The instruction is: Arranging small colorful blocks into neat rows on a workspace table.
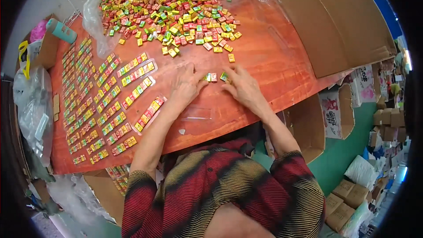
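Observation:
My left hand (188,86) rests on the red-brown table (246,114), its thumb and fingers curled at the end of a short row of small boxes (214,77). Red and green-yellow faces show on that row. Across a small gap, my right hand (244,87) pinches a small green box (224,76) between thumb and fingertips. Just beyond the right hand lies a single yellow box (231,57). Nearer my body is a clear plastic tray (197,113), flat on the table. To the left, a filled clear tray (150,113) holds a row of red and yellow boxes.
A large heap of small coloured boxes (172,9) covers the far table. Rows of filled trays (94,105) spread over the left side. A big cardboard carton (330,22) stands at the far right. A teal cylinder (61,31) lies far left; an opened carton (304,125) sits below the right edge.

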Tool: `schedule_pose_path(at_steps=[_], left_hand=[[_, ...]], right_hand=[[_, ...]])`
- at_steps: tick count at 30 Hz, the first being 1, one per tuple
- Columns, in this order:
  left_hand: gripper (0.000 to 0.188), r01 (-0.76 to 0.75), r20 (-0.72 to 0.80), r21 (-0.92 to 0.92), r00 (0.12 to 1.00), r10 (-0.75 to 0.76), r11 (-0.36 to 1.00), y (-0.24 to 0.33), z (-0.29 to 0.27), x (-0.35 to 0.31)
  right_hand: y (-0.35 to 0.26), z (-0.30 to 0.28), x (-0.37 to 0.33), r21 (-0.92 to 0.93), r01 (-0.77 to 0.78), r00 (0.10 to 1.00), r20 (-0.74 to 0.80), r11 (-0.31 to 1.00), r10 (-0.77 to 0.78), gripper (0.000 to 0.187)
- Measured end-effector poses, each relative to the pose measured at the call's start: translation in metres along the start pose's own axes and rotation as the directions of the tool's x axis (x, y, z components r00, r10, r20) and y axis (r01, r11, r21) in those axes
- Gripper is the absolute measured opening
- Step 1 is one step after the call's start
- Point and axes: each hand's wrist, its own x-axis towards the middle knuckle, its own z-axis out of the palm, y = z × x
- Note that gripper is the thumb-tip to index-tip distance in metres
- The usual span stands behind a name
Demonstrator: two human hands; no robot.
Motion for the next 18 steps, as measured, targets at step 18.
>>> schedule_pose_path(at_steps=[18], left_hand=[[0.044, 0.012, -0.015, -0.049, 1.000, -0.012, 0.999, -0.003, -0.007, -0.009]], right_hand=[[0.037, 0.006, 0.055, 0.013, -0.121, 0.964, -0.237, 0.993, 0.120, 0.024]])
